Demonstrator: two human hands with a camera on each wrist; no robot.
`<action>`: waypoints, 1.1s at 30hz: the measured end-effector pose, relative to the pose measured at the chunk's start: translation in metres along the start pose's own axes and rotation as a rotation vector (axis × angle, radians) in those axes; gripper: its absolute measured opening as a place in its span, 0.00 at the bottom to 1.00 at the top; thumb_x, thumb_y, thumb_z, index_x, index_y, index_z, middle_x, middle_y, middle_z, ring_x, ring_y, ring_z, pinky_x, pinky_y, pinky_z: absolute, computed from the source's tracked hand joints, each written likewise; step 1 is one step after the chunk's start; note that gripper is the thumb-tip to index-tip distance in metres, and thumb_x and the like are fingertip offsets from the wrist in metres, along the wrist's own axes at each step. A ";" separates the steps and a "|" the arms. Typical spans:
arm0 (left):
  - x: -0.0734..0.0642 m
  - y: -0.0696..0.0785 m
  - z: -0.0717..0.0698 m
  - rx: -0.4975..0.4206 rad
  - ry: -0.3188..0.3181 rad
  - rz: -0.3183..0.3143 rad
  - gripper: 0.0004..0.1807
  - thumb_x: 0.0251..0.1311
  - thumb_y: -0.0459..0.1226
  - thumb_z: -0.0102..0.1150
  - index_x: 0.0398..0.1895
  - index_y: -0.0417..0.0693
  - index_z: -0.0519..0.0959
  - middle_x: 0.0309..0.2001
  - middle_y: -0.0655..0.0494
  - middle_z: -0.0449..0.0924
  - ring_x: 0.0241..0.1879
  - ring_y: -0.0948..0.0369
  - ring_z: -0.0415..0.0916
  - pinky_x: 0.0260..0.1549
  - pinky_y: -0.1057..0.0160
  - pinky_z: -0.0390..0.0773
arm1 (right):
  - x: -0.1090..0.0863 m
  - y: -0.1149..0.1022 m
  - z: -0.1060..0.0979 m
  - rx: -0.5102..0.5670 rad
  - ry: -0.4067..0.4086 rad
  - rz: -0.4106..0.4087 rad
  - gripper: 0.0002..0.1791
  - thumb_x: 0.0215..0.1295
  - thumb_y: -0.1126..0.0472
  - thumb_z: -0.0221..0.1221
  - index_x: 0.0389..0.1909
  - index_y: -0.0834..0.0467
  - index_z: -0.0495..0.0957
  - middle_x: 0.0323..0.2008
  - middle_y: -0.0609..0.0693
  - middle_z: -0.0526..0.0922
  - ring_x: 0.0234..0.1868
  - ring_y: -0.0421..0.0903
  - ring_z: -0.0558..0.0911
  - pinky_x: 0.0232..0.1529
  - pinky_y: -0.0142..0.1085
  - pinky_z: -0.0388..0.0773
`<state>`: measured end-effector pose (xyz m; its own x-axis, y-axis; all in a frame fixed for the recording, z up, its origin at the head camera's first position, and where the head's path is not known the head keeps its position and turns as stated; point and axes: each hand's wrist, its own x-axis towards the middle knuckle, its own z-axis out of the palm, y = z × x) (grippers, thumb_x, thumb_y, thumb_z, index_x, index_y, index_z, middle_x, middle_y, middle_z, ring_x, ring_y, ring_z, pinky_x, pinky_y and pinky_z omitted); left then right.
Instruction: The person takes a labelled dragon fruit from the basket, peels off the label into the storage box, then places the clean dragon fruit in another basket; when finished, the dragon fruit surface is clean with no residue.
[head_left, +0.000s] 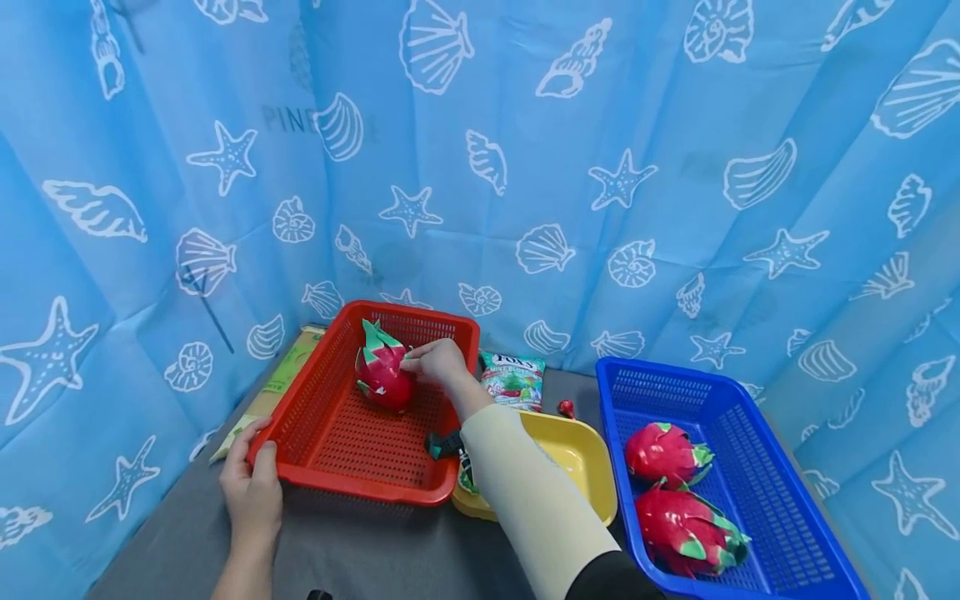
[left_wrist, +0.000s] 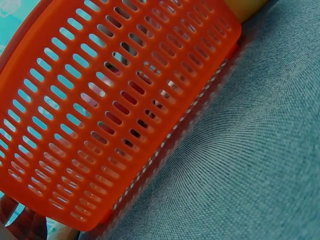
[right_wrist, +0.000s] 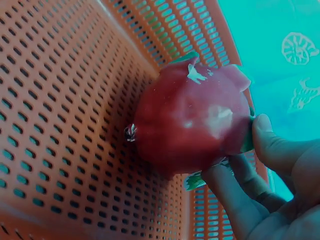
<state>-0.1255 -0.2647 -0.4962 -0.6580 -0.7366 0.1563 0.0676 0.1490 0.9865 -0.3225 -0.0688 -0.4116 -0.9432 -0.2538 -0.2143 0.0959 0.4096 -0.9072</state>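
A red and green dragon fruit (head_left: pixel 386 371) stands tilted in the red basket (head_left: pixel 357 482), its green leaf tips pointing up. My right hand (head_left: pixel 438 362) reaches over the basket's right side and pinches the fruit. In the right wrist view, thumb and fingers grip the leafy end of the dragon fruit (right_wrist: pixel 192 117), while its rounded end lies close to the perforated floor. My left hand (head_left: pixel 252 487) grips the basket's near left corner, thumb over the rim. The left wrist view shows the slotted wall of the red basket (left_wrist: pixel 107 107), with fingers (left_wrist: pixel 30 222) partly hidden at its corner.
Right of the red basket are a yellow tray (head_left: pixel 609 492), a green candy bag (head_left: pixel 513 381) and a small red item (head_left: pixel 566 408). A blue basket (head_left: pixel 806 508) holds two dragon fruits (head_left: pixel 686 529). A yellow-green packet (head_left: pixel 288 371) lies left, beside the blue curtain (head_left: pixel 480 167).
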 end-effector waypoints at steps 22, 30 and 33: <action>-0.002 0.000 -0.003 -0.046 -0.024 0.013 0.23 0.74 0.35 0.46 0.69 0.52 0.75 0.66 0.53 0.74 0.57 0.60 0.71 0.44 0.80 0.75 | -0.065 -0.036 -0.007 0.045 -0.122 -0.188 0.10 0.67 0.60 0.68 0.46 0.56 0.90 0.38 0.45 0.88 0.38 0.45 0.84 0.44 0.49 0.85; -0.003 -0.001 -0.003 -0.057 -0.028 0.005 0.23 0.74 0.35 0.46 0.69 0.52 0.75 0.66 0.53 0.74 0.57 0.60 0.72 0.43 0.80 0.76 | -0.111 -0.054 -0.036 0.126 -0.108 -0.350 0.09 0.67 0.59 0.69 0.45 0.56 0.91 0.40 0.47 0.88 0.39 0.46 0.85 0.40 0.43 0.85; -0.003 -0.001 -0.002 -0.084 -0.030 0.005 0.23 0.74 0.35 0.46 0.69 0.50 0.76 0.65 0.52 0.74 0.57 0.59 0.72 0.44 0.79 0.76 | -0.131 -0.058 -0.048 0.171 -0.098 -0.411 0.10 0.67 0.61 0.68 0.46 0.59 0.90 0.42 0.50 0.88 0.41 0.47 0.86 0.41 0.41 0.86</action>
<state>-0.1224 -0.2639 -0.4976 -0.6799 -0.7154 0.1614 0.1327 0.0964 0.9865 -0.2196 -0.0172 -0.3132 -0.8803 -0.4498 0.1507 -0.2215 0.1088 -0.9691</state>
